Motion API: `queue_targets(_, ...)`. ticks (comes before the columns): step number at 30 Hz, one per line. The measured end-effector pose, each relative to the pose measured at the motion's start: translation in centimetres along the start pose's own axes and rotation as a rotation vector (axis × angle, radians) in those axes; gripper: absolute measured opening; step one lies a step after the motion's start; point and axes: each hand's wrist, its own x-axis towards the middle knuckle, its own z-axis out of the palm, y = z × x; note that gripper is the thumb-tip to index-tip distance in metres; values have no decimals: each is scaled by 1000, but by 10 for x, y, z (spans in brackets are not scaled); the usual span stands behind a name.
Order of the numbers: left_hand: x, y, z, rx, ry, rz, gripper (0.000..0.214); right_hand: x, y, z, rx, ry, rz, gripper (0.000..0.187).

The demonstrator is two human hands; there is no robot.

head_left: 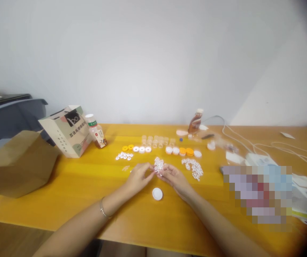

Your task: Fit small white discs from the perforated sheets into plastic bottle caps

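My left hand (140,176) and my right hand (176,179) meet over the middle of the table, thumbs and fingertips pinched close together. What they hold is too small to make out. Right behind the fingertips lies a heap of small white plastic pieces (159,163). A white round lid (157,193) lies on the table in front of the hands. To the right is a spread of similar white pieces (193,167). Small white round parts (124,156) are grouped on the left, beyond my left hand.
Behind, clear little cups (155,141) stand in rows, with orange caps (186,152) and white caps (142,149) before them. A paper bag (71,132), a labelled bottle (96,132) and a brown bottle (195,122) stand farther back. Cables (239,135) and a blurred-out patch (257,196) are at right.
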Motion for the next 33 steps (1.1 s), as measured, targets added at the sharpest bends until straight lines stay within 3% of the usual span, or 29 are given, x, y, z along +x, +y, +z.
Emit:
queue_targets(4,1,0,-3,29,-59,68,32,3,3,-3,-40,-9,14,26)
queue_targets(9,2,2,-5,-35,-126,90,24,2,4,-4,-78,-49,21,26)
queue_targets(13,2,0,-6,-129,-102,3,17,-1,2,-2,-112,-32,13,24)
queue_targets(19,5,-5,-3,-375,31,-229,17,2,7,-1,-140,142,-34,26)
queue_targets(22,5,-1,1,-468,47,-265,19,2,11,2,-81,131,-38,27)
queue_targets(27,4,5,3,-430,89,-188,18,-2,12,8,-46,27,-46,30)
queue_targets(33,5,5,-1,-312,142,-40,16,-3,12,6,-1,-2,-30,30)
